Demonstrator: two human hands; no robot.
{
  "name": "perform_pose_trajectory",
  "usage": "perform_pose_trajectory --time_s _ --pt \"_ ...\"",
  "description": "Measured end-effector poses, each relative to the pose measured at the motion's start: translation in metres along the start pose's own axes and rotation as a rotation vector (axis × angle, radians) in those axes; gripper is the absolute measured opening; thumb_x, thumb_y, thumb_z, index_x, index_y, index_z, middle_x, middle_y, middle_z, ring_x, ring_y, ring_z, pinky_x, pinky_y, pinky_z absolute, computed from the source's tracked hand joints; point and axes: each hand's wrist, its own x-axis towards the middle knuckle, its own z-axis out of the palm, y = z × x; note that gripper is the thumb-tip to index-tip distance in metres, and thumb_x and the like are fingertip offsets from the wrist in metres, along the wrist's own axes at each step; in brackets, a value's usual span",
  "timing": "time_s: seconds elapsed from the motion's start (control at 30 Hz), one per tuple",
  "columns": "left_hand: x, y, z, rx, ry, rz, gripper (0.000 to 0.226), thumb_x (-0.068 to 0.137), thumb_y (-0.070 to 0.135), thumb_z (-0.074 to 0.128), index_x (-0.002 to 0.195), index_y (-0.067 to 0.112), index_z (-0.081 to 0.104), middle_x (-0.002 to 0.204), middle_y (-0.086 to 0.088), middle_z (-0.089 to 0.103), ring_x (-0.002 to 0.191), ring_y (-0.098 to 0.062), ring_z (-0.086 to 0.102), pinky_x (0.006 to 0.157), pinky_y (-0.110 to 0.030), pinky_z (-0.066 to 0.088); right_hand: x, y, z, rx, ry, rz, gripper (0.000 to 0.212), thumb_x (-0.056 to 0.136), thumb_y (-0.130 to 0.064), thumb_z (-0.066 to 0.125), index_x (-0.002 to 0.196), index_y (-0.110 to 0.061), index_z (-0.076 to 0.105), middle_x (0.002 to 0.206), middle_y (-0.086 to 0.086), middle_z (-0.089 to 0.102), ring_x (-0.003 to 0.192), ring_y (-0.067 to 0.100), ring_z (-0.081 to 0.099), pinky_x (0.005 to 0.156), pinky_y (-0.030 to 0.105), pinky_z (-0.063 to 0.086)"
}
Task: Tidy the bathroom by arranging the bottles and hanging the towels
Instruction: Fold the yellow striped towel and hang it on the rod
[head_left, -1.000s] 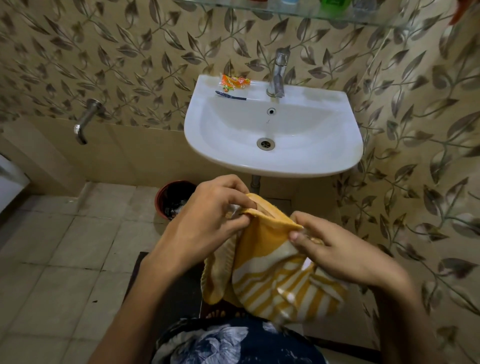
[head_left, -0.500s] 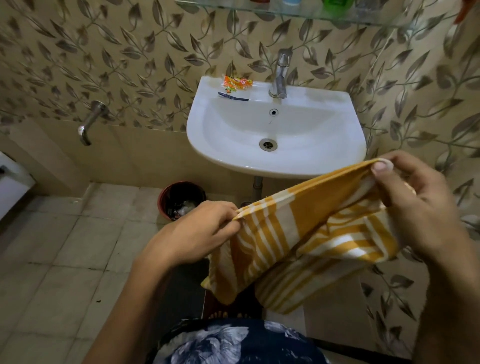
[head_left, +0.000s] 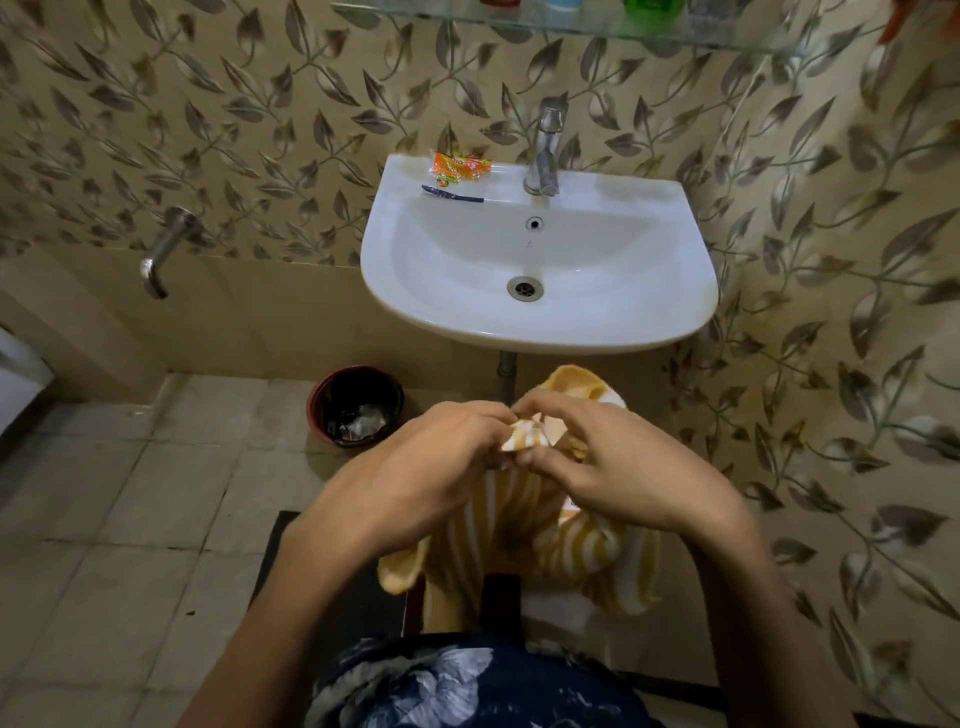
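Both hands meet just below the white ceramic washbasin (head_left: 540, 322). The left hand (head_left: 415, 478) and right hand (head_left: 618, 467) each pinch the gathered top of the yellow-and-white striped cloth towel (head_left: 540, 535). Its remaining length hangs beneath them.

Yellow-striped towel (head_left: 524, 530), bunched, hanging

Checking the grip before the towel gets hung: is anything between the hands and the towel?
Nothing visible. The left hand and right hand both pinch the yellow striped towel directly, fingertips meeting at its bunched top edge below the sink. No hanging spot is in view.
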Motion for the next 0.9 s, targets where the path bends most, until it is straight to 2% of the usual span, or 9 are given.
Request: perform_pose_trajectory --time_s 0.13,0.23,0.4,0.57,0.63,0.7,0.77,0.83,0.9 --pt "-0.002 0.004 0.001 -0.049 -0.026 0.004 0.015 0.092 0.014 0.053 0.087 0.006 0.065 0.094 0.001 0.062 0.084 -0.014 0.058 0.073 -0.041 0.046 0.0 0.003 -0.001 -0.046 0.055 -0.018 0.007 0.093 -0.036 0.048 0.09 -0.037 0.055 0.079 -0.016 0.056 0.069 0.0 0.05 0.06 0.015 0.035" --pt "-0.005 0.004 -0.005 -0.1 -0.033 -0.052 0.017 0.091 0.024 0.056 0.086 0.013 0.068 0.086 0.004 0.061 0.079 -0.012 0.057 0.072 -0.038 0.047 0.0 0.005 -0.003 -0.051 0.111 0.022 0.023 0.093 -0.036 0.049 0.071 -0.037 0.044 0.066 -0.015 0.05 0.065 0.003 0.045 0.057 0.014 0.032" --pt "-0.012 -0.002 -0.017 -0.18 -0.119 -0.156 0.023 0.09 0.025 0.054 0.079 0.006 0.063 0.08 -0.006 0.06 0.075 -0.021 0.057 0.072 -0.049 0.046 -0.005 0.008 -0.01 0.152 0.113 0.038 0.023 0.092 -0.037 0.047 0.072 -0.027 0.052 0.071 -0.008 0.061 0.073 0.011 0.058 0.069 0.038 0.047" --pt "-0.015 -0.004 -0.019 -0.15 -0.27 -0.258 0.035 0.096 0.03 0.04 0.093 0.001 0.059 0.096 -0.009 0.058 0.087 -0.024 0.056 0.082 -0.048 0.045 -0.011 0.018 -0.025 0.275 0.123 -0.004 0.042 0.095 -0.042 0.043 0.072 -0.01 0.056 0.072 0.013 0.059 0.071 0.029 0.057 0.07 0.049 0.046" --pt "-0.015 -0.004 -0.017 -0.103 -0.301 -0.292 0.031 0.095 0.026 0.041 0.094 -0.001 0.057 0.098 -0.007 0.055 0.089 -0.022 0.054 0.084 -0.045 0.044 -0.013 0.024 -0.029 0.323 0.131 -0.003 0.044 0.095 -0.039 0.045 0.07 -0.004 0.054 0.063 0.01 0.052 0.062 0.026 0.05 0.063 0.042 0.043" --pt "-0.015 -0.008 -0.016 -0.067 -0.299 -0.331 0.022 0.095 0.02 0.043 0.094 0.002 0.057 0.1 -0.006 0.055 0.092 -0.021 0.054 0.086 -0.044 0.045 -0.015 0.028 -0.033 0.35 0.151 -0.003 0.045 0.093 -0.042 0.046 0.063 -0.009 0.05 0.055 -0.004 0.044 0.053 0.007 0.042 0.056 0.024 0.035" --pt "-0.016 -0.012 -0.015 -0.042 -0.266 -0.358 0.018 0.095 0.016 0.045 0.095 0.004 0.058 0.1 -0.007 0.058 0.093 -0.022 0.056 0.087 -0.045 0.046 -0.018 0.032 -0.036 0.358 0.167 0.007 0.045 0.093 -0.043 0.046 0.059 -0.013 0.048 0.053 -0.009 0.044 0.052 0.001 0.041 0.053 0.015 0.032" --pt "-0.017 -0.014 -0.015 -0.071 -0.218 -0.381 0.018 0.095 0.012 0.045 0.095 0.004 0.061 0.098 -0.008 0.062 0.092 -0.022 0.059 0.084 -0.046 0.048 -0.022 0.038 -0.038 0.335 0.154 0.021 0.044 0.092 -0.046 0.045 0.061 -0.014 0.05 0.056 -0.008 0.048 0.054 0.001 0.045 0.055 0.015 0.035" --pt "-0.018 -0.013 -0.015 -0.095 -0.18 -0.389 0.019 0.094 0.01 0.046 0.092 0.006 0.065 0.093 -0.007 0.066 0.087 -0.021 0.063 0.08 -0.046 0.052 -0.026 0.044 -0.039 0.294 0.093 0.078 0.046 0.091 -0.051 0.044 0.066 -0.015 0.056 0.063 -0.004 0.052 0.063 0.007 0.052 0.065 0.027 0.042"
